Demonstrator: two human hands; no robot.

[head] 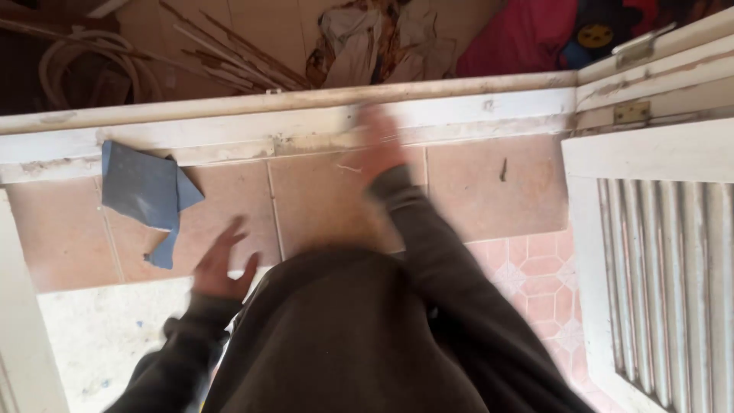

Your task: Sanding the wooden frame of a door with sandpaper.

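Right hand, blurred at upper centre, is being pressed against the white-painted sill; whether anything is being pinched cannot be told. Left hand, fingers spread, is being braced flat on the tiled floor near folded grey sandpaper at left. Knuckles are being risked on the chipped, rough edge.
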